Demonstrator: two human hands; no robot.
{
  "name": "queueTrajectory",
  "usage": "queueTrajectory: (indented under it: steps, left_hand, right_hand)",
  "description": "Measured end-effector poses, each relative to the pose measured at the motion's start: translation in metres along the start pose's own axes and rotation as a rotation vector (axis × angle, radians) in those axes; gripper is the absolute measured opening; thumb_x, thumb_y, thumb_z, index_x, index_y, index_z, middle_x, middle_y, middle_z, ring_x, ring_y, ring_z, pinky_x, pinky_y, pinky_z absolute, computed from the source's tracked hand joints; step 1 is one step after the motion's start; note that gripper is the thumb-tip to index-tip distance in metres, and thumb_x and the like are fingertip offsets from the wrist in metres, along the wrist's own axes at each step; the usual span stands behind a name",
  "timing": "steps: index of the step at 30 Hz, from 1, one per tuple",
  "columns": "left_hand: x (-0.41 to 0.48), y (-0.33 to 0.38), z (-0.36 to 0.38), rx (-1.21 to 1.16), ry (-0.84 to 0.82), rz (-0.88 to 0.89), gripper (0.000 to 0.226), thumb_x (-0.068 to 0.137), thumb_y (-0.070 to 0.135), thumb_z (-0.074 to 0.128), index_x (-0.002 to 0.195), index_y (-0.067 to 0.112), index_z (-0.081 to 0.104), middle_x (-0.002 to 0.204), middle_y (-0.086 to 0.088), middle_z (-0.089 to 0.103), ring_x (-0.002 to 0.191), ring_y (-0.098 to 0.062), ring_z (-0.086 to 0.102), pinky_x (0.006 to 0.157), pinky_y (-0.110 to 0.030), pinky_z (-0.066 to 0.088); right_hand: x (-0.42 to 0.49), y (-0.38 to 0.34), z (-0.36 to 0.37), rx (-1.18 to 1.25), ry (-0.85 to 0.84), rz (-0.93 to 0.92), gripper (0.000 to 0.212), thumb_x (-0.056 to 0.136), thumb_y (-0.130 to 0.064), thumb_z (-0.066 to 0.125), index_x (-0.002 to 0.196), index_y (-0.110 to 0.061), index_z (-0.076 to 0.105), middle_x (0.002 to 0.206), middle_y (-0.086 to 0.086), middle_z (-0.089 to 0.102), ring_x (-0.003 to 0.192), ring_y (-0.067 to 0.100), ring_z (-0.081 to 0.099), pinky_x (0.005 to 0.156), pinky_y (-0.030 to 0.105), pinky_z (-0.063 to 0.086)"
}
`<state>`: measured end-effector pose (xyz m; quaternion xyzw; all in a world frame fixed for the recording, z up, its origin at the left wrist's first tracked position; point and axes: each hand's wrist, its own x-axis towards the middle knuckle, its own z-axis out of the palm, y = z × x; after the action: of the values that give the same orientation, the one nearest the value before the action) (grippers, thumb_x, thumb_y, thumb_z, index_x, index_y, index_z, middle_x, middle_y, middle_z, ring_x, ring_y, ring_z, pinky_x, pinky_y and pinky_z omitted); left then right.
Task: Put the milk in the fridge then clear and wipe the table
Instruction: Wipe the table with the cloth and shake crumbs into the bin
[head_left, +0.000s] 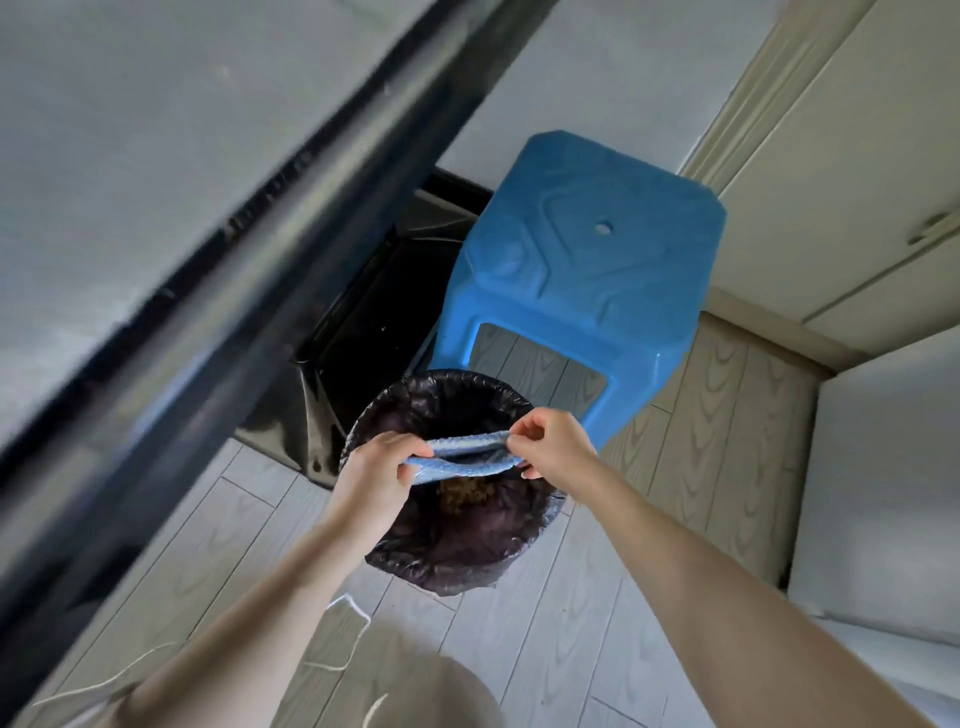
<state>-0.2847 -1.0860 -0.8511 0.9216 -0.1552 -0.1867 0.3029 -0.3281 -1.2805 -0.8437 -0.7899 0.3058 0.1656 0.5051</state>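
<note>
One cloth (467, 469), taut, long axis left-right, over bin (447, 395)

The dark table edge (208, 291) is blurred and cut off at the left, while the cloth (457, 460) hides part of the brownish scraps (465, 494) in the bin (441, 384).

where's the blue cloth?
Head view, centre: blue textured cloth held between left hand and right hand, above the black-bagged round bin beside the blue plastic stool.

One view only, our head camera, wide-angle, we look steeply down onto the lined bin (447, 566) and floor (571, 649), frame rolled, blurred table edge (218, 291) slanting across upper left, bin close below, near frame centre.
</note>
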Motion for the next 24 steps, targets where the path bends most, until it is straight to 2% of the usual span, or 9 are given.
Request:
queueTrajectory:
  steps: [5, 9, 12, 17, 20, 22, 24]
  left_hand:
    - [-0.042, 0.057, -0.052, -0.065, 0.029, -0.016, 0.028, 0.078, -0.007, 0.057, 0.096, 0.008, 0.072, 0.101, -0.005, 0.070, 0.096, -0.020, 0.063, 0.079, -0.014, 0.035]
    - [-0.085, 0.108, -0.105, -0.099, 0.038, 0.023, 0.028, 0.077, -0.010, 0.058, 0.095, 0.006, 0.073, 0.101, -0.008, 0.072, 0.094, -0.019, 0.065, 0.085, -0.016, 0.037]
    - [-0.108, 0.140, -0.136, -0.127, -0.008, -0.010, 0.028, 0.079, -0.011, 0.056, 0.098, 0.002, 0.072, 0.102, -0.010, 0.071, 0.097, -0.020, 0.065, 0.085, -0.012, 0.035]
    - [-0.131, 0.188, -0.200, -0.168, 0.017, -0.016, 0.027, 0.082, -0.006, 0.055, 0.099, 0.007, 0.072, 0.105, -0.005, 0.070, 0.100, -0.016, 0.063, 0.082, -0.003, 0.030]
    - [-0.128, 0.218, -0.242, -0.144, 0.005, -0.015, 0.030, 0.086, -0.001, 0.050, 0.106, 0.011, 0.070, 0.111, -0.001, 0.067, 0.102, -0.014, 0.059, 0.076, -0.005, 0.029]
    - [-0.130, 0.235, -0.269, -0.110, -0.010, 0.015, 0.033, 0.088, 0.000, 0.046, 0.109, 0.013, 0.068, 0.114, 0.000, 0.066, 0.105, -0.012, 0.058, 0.076, -0.006, 0.029]
    - [-0.129, 0.251, -0.300, -0.092, 0.003, 0.059, 0.035, 0.087, -0.001, 0.045, 0.109, 0.013, 0.068, 0.116, -0.001, 0.066, 0.107, -0.011, 0.058, 0.077, -0.006, 0.029]
  right_hand:
    - [-0.059, -0.055, -0.045, -0.024, -0.009, 0.005, 0.022, 0.083, -0.007, 0.058, 0.064, -0.019, 0.053, 0.063, -0.003, 0.051, 0.053, 0.011, 0.053, 0.050, 0.017, 0.049]
    - [-0.117, -0.108, -0.080, -0.070, -0.020, 0.016, 0.022, 0.080, -0.006, 0.059, 0.063, -0.019, 0.054, 0.061, -0.002, 0.051, 0.055, 0.015, 0.054, 0.064, 0.032, 0.053]
    - [-0.154, -0.142, -0.101, -0.103, -0.033, 0.009, 0.023, 0.079, -0.006, 0.058, 0.062, -0.022, 0.054, 0.062, -0.002, 0.056, 0.057, 0.017, 0.057, 0.059, 0.027, 0.050]
    - [-0.217, -0.199, -0.138, -0.084, 0.007, -0.018, 0.021, 0.078, -0.005, 0.060, 0.064, -0.019, 0.055, 0.061, -0.002, 0.055, 0.057, 0.017, 0.056, 0.062, 0.026, 0.050]
    - [-0.244, -0.231, -0.158, -0.072, 0.032, -0.037, 0.019, 0.078, -0.006, 0.060, 0.064, -0.018, 0.055, 0.059, -0.001, 0.054, 0.052, 0.012, 0.055, 0.059, 0.023, 0.049]
    - [-0.260, -0.248, -0.167, -0.058, 0.044, -0.048, 0.015, 0.077, -0.006, 0.061, 0.066, -0.015, 0.056, 0.058, -0.001, 0.056, 0.052, 0.012, 0.056, 0.064, 0.028, 0.052]
    - [-0.277, -0.272, -0.178, -0.041, 0.055, -0.079, 0.010, 0.078, -0.007, 0.061, 0.070, -0.012, 0.058, 0.059, -0.002, 0.057, 0.053, 0.011, 0.057, 0.063, 0.026, 0.052]
